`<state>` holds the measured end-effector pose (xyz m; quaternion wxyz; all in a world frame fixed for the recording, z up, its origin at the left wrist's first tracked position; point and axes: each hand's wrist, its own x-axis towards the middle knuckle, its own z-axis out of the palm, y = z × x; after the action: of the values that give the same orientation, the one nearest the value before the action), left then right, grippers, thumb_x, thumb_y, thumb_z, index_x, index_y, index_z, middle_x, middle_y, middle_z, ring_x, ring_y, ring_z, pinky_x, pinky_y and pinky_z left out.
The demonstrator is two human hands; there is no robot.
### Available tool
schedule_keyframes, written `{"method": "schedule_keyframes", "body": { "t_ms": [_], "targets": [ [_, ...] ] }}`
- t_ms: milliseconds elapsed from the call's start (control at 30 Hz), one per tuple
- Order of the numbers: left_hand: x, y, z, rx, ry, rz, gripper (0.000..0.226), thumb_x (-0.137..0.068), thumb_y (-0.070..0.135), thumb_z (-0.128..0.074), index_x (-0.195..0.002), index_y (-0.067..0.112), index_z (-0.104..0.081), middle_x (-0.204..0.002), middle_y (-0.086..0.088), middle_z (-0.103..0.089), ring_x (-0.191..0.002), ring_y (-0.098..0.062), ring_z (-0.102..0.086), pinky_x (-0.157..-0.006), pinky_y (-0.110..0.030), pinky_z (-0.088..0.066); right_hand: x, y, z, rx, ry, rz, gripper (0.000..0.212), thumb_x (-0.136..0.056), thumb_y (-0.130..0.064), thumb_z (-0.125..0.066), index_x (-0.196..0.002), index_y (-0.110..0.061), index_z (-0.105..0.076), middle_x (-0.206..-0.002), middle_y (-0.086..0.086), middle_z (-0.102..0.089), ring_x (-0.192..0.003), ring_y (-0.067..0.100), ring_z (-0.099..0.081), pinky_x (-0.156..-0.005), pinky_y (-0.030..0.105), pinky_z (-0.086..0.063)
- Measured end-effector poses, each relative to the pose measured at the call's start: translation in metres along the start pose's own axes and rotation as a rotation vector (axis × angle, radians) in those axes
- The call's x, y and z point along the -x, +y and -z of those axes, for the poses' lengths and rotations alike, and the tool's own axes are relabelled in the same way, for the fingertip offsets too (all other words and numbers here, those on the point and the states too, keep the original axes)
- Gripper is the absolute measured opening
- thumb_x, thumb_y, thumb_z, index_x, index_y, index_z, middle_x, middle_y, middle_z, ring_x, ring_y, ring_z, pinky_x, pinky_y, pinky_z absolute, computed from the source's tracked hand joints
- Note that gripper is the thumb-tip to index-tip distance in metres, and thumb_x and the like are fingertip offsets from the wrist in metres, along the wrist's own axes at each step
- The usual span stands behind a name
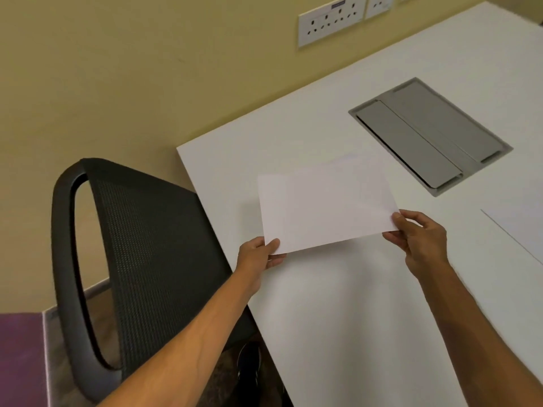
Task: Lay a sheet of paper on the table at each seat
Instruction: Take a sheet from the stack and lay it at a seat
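A white sheet of paper [326,205] hangs just above the white table [338,304], near the table's left end. My left hand [258,257] pinches its near left corner, thumb on top. My right hand [420,242] grips its near right corner. The sheet is almost level, its far edge over the tabletop. A black mesh chair [141,259] stands at the table's left end, pushed up against the edge. A second white sheet [523,224] lies flat on the table at the right border, partly cut off.
A grey cable hatch [430,136] is set flush into the tabletop beyond the held sheet. White wall sockets [332,23] sit on the beige wall behind. A purple surface [20,359] shows at the lower left. A dark shoe [249,362] is visible under the table edge.
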<state>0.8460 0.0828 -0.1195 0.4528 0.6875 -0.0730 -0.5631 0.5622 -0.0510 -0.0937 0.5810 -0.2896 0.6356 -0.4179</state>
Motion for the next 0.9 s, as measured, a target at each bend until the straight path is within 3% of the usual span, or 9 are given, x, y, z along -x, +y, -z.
{"method": "schedule_keyframes", "body": {
  "t_ms": [100,167,233,333,433,567,667,800,900],
  "targets": [
    [-0.014,-0.002,0.011,-0.06,0.091,-0.013,0.02,-0.089,0.013,-0.074,-0.099,-0.003,-0.069,-0.104,-0.006,-0.075,-0.075,-0.02,-0.077,-0.071,-0.028,-0.063,-0.012,0.007,-0.021,0.059,-0.005,0.012,0.008,-0.088,-0.008,-0.073,-0.095,-0.008,-0.07,-0.089,0.009,-0.072,-0.061,0.019,-0.069,-0.056,0.023,-0.059],
    [-0.022,-0.005,0.016,-0.127,0.142,-0.026,0.021,-0.085,0.016,-0.079,-0.084,0.003,-0.063,-0.088,-0.008,-0.07,-0.067,-0.019,-0.075,-0.081,-0.035,-0.063,-0.025,0.01,-0.033,0.127,-0.016,0.034,0.008,-0.088,-0.007,-0.073,-0.095,-0.007,-0.07,-0.087,0.01,-0.072,-0.063,0.021,-0.069,-0.054,0.022,-0.058],
    [-0.03,-0.008,0.02,-0.17,0.183,-0.022,0.025,-0.082,0.017,-0.082,-0.081,0.005,-0.059,-0.081,-0.007,-0.066,-0.059,-0.015,-0.07,-0.08,-0.034,-0.061,-0.039,0.014,-0.041,0.207,-0.032,0.059,0.01,-0.087,-0.007,-0.073,-0.097,-0.005,-0.07,-0.086,0.012,-0.071,-0.063,0.022,-0.068,-0.053,0.023,-0.058],
    [-0.041,-0.012,0.022,-0.161,0.176,0.012,0.016,-0.087,0.011,-0.076,-0.098,0.008,-0.065,-0.092,-0.002,-0.069,-0.065,-0.018,-0.073,-0.082,-0.034,-0.061,-0.06,0.021,-0.051,0.321,-0.059,0.082,0.011,-0.085,-0.008,-0.075,-0.095,-0.006,-0.072,-0.087,0.015,-0.072,-0.062,0.023,-0.067,-0.054,0.025,-0.058],
    [-0.051,-0.017,0.022,-0.139,0.154,0.054,0.017,-0.089,0.005,-0.074,-0.1,0.009,-0.061,-0.098,-0.004,-0.068,-0.07,-0.023,-0.077,-0.074,-0.032,-0.063,-0.078,0.031,-0.057,0.392,-0.051,0.083,0.013,-0.084,-0.009,-0.077,-0.096,-0.006,-0.073,-0.091,0.016,-0.072,-0.068,0.025,-0.068,-0.059,0.031,-0.059],
    [-0.057,-0.025,0.017,-0.246,0.155,0.067,0.017,-0.084,0.01,-0.08,-0.09,0.007,-0.065,-0.08,-0.011,-0.076,-0.067,-0.022,-0.077,-0.071,-0.032,-0.064,-0.096,0.039,-0.06,0.473,-0.011,0.097,0.011,-0.083,-0.012,-0.078,-0.093,-0.009,-0.074,-0.092,0.012,-0.072,-0.074,0.026,-0.068,-0.072,0.038,-0.061],
    [-0.057,-0.032,0.011,-0.526,0.185,0.036,0.02,-0.083,0.023,-0.08,-0.085,0.01,-0.066,-0.075,-0.007,-0.076,-0.07,-0.021,-0.076,-0.076,-0.039,-0.063,-0.103,0.043,-0.061,0.568,0.028,0.135,0.007,-0.082,-0.017,-0.079,-0.087,-0.016,-0.074,-0.083,0.008,-0.073,-0.063,0.023,-0.065,-0.071,0.036,-0.061],
    [-0.051,-0.043,0.008,-0.937,0.245,-0.161,0.042,-0.084,0.04,-0.075,-0.107,0.016,-0.048,-0.092,0.0,-0.063,-0.077,-0.021,-0.062,-0.065,-0.036,-0.049,-0.108,0.048,-0.059,0.647,0.035,0.176,0.006,-0.081,-0.021,-0.078,-0.081,-0.021,-0.073,-0.073,0.003,-0.072,-0.054,0.018,-0.062,-0.065,0.028,-0.057],
    [-0.054,-0.043,0.01,-0.959,0.219,-0.288,0.064,-0.088,0.041,-0.07,-0.135,0.02,-0.032,-0.113,-0.007,-0.061,-0.089,-0.024,-0.058,-0.073,-0.037,-0.047,-0.111,0.053,-0.059,0.689,0.024,0.194,0.006,-0.081,-0.023,-0.078,-0.083,-0.02,-0.074,-0.071,0.0,-0.072,-0.052,0.014,-0.06,-0.059,0.022,-0.05]
  ]
}}
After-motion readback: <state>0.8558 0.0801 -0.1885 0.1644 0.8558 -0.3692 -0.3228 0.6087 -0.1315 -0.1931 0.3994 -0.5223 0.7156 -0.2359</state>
